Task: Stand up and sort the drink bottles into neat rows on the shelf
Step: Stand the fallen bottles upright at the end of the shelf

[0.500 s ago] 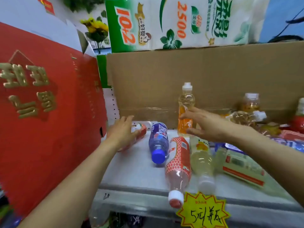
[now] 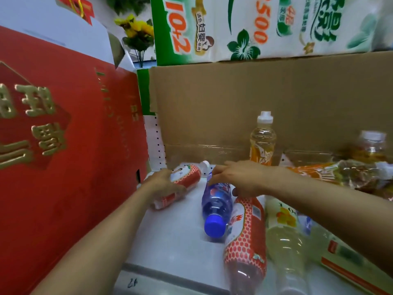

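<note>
Shelf (image 2: 170, 248), near edge: red-netted bottle (image 2: 246, 241) and pale yellow bottle (image 2: 285, 235) lying side by side, caps toward the viewer; blue-capped bottle (image 2: 215, 206) lying just left of them, right hand (image 2: 244, 177) over its base, fingers spread, grip not closed; farther left, left hand (image 2: 163, 184) wraps a second red-netted bottle (image 2: 182, 179), lying; at back, orange-labelled bottle (image 2: 262, 141) upright against cardboard (image 2: 234, 99). Full bottles, probably weighty, smooth; best taken mid-body.

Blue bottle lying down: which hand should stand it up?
Probably the right hand: its fingers already reach over the blue bottle. The left hand grips a red bottle beside it.
</note>
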`<act>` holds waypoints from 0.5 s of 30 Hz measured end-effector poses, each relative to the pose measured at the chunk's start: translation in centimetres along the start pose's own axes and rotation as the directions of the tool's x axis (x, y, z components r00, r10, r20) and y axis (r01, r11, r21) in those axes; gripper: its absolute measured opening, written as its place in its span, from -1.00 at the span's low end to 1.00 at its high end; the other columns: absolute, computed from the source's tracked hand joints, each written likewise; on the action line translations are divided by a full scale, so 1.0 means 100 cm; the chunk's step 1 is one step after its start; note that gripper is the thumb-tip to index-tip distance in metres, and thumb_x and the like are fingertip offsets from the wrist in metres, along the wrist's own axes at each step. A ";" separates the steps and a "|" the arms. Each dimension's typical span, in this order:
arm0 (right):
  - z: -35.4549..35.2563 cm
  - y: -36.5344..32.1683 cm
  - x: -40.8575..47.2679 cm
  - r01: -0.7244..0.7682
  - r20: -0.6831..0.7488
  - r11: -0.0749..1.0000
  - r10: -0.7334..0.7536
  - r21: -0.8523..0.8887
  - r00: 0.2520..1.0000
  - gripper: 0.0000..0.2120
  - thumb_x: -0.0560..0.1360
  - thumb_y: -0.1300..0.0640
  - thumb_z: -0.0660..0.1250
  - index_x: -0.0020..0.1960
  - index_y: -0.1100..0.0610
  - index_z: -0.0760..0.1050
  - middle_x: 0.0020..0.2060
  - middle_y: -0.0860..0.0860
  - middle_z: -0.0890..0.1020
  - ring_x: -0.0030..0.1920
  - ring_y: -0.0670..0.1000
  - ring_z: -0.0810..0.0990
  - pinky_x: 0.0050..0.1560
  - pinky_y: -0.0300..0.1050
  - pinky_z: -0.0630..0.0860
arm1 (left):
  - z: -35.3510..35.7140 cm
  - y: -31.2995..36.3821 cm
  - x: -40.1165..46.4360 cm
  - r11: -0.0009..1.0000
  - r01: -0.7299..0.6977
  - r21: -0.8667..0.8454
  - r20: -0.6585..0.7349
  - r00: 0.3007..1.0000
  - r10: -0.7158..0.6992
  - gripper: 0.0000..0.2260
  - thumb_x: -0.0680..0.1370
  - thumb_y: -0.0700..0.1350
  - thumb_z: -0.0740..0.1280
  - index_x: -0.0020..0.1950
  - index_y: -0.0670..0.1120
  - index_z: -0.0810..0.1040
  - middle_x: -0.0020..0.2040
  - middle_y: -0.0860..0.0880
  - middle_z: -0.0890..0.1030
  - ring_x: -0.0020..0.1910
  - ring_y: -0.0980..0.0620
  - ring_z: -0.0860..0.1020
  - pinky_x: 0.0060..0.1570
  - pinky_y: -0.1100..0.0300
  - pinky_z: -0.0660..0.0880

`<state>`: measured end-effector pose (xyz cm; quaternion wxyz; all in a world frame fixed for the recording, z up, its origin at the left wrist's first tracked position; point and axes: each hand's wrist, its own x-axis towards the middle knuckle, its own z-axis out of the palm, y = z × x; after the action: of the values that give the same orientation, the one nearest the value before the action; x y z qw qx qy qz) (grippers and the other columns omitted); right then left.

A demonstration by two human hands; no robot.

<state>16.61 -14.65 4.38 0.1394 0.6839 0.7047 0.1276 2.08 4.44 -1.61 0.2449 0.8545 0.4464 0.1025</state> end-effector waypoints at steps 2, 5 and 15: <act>0.001 0.002 0.007 0.059 0.022 0.997 -0.058 -0.040 0.998 -0.33 0.46 0.17 0.44 0.48 -0.14 0.26 0.38 -0.10 0.41 0.26 0.01 0.41 -0.17 -0.22 0.35 | 0.004 -0.007 0.008 0.975 0.023 -0.222 -0.013 1.000 -0.027 -0.21 0.07 0.30 0.54 0.21 0.00 0.48 0.05 -0.08 0.63 -0.06 -0.08 0.65 -0.05 -0.01 0.65; -0.002 0.002 0.016 0.140 0.050 0.987 -0.137 -0.077 0.989 -0.33 0.46 0.18 0.44 0.48 -0.12 0.27 0.38 -0.08 0.41 0.29 0.02 0.39 -0.10 -0.19 0.42 | 0.009 0.001 0.003 0.843 -0.014 -0.537 -0.038 0.999 -0.008 -0.44 0.36 0.05 0.57 0.26 -0.04 0.43 0.02 -0.08 0.61 -0.09 -0.04 0.63 -0.16 0.12 0.58; -0.009 -0.019 0.032 0.307 0.208 0.948 -0.318 0.084 0.925 -0.18 0.32 0.07 0.57 0.47 -0.17 0.26 0.39 -0.10 0.39 0.36 0.02 0.33 0.25 0.07 0.43 | 0.019 0.024 0.022 0.656 -0.143 -0.741 -0.189 0.982 0.000 -0.19 0.34 -0.21 0.59 0.41 0.00 0.16 0.27 -0.11 0.50 0.24 -0.17 0.52 0.31 -0.29 0.40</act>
<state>14.41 -11.54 4.42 0.2174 0.5761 0.7879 0.0101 5.79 4.42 -2.13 0.5318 0.6817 0.3497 0.3608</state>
